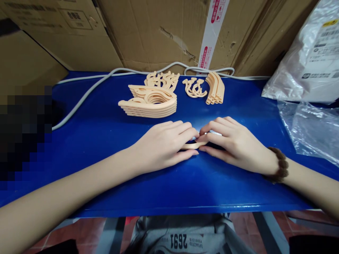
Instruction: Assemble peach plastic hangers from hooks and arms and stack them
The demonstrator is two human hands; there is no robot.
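Near the middle of the blue table, my left hand [169, 144] and my right hand [230, 143] meet around a beige plastic piece [194, 145], fingers closed on its two ends. Most of the piece is hidden under my fingers. Something shiny and clear [213, 133] shows just behind my right fingers; I cannot make out what it is. Beyond my left hand lies a stack of beige curved plastic parts [150, 107]. Behind it is a pile of small beige hooked parts [162, 80]. Further right are a few loose hooks [194, 88] and a bundle of beige curved arms [215, 88].
A white cable [87, 93] runs along the back of the blue table [159, 194]. Cardboard boxes [159, 35] stand behind it. At the right are a white plastic package [304, 60] and clear plastic film [315, 127]. The table's front edge is close to me.
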